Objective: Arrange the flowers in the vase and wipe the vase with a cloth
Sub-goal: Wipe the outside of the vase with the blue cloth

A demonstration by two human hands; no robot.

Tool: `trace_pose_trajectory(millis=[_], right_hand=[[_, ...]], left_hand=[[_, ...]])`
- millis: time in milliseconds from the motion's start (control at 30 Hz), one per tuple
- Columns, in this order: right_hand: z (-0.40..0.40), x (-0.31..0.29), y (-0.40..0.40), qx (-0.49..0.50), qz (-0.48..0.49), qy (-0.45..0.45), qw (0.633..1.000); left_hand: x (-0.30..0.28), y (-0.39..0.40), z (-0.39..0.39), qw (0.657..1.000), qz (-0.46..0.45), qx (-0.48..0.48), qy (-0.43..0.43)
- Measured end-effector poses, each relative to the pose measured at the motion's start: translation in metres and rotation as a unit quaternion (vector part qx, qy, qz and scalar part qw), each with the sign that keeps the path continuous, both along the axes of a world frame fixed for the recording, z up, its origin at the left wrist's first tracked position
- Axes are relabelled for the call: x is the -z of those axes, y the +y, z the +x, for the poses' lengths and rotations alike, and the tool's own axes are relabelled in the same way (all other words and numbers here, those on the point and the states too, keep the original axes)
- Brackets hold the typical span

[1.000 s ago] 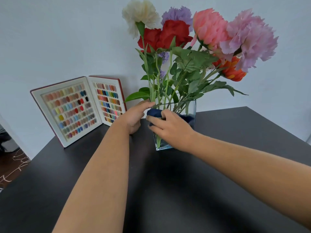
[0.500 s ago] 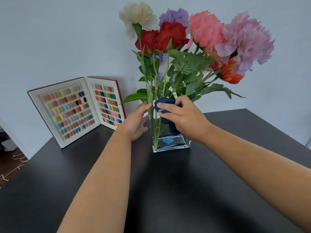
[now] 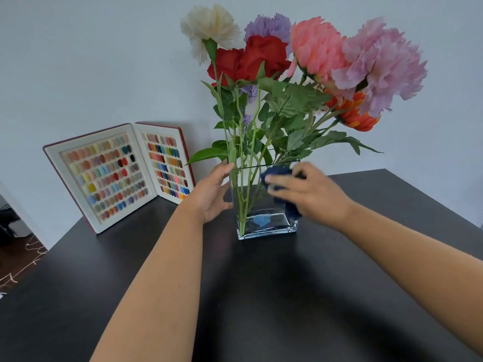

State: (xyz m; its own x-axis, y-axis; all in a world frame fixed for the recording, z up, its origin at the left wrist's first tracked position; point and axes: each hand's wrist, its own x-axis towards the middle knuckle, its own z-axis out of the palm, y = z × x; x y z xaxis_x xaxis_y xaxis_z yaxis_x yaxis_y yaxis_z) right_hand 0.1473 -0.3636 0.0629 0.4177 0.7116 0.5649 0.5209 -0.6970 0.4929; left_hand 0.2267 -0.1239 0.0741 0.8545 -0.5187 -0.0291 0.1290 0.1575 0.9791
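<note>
Right hand (image 3: 311, 194) grip closed around blue cloth (image 3: 277, 173) against glass vase (image 3: 261, 226), left hand (image 3: 213, 189) open, steadying its side

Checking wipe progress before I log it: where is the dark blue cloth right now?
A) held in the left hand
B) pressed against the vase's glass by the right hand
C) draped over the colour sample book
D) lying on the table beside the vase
B: the right hand presses the dark blue cloth on the vase near its rim, while the left hand steadies the vase's other side.
</note>
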Motion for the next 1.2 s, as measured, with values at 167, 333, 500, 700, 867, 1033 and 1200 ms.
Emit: trace_pose_trajectory(millis=[167, 333, 500, 700, 867, 1033, 1200], right_hand=[[-0.015, 0.002, 0.001, 0.019, 0.028, 0.026, 0.999], [-0.032, 0.057, -0.01, 0.01, -0.048, 0.159, 0.986], [-0.027, 0.019, -0.019, 0.003, 0.053, 0.179, 0.982], [-0.023, -0.013, -0.015, -0.003, 0.162, 0.028, 0.986], [-0.031, 0.034, -0.015, -0.017, 0.091, 0.086, 0.992], [-0.042, 0.052, -0.014, 0.11, -0.001, 0.265, 0.958], [-0.066, 0.033, -0.007, 0.054, 0.399, 0.274, 0.874]], left_hand=[[0.003, 0.0, 0.002, 1.0, -0.009, 0.009, -0.006], [0.002, 0.001, 0.001, 1.0, -0.021, 0.015, -0.005], [0.001, 0.004, 0.003, 1.0, -0.007, 0.012, -0.002], [0.002, 0.004, 0.002, 1.0, -0.011, 0.017, -0.005], [0.002, 0.003, 0.003, 1.0, -0.021, 0.006, 0.009], [0.001, 0.002, -0.004, 1.0, -0.019, 0.0, 0.0], [0.006, 0.001, -0.029, 0.986, -0.001, -0.167, 0.015]])
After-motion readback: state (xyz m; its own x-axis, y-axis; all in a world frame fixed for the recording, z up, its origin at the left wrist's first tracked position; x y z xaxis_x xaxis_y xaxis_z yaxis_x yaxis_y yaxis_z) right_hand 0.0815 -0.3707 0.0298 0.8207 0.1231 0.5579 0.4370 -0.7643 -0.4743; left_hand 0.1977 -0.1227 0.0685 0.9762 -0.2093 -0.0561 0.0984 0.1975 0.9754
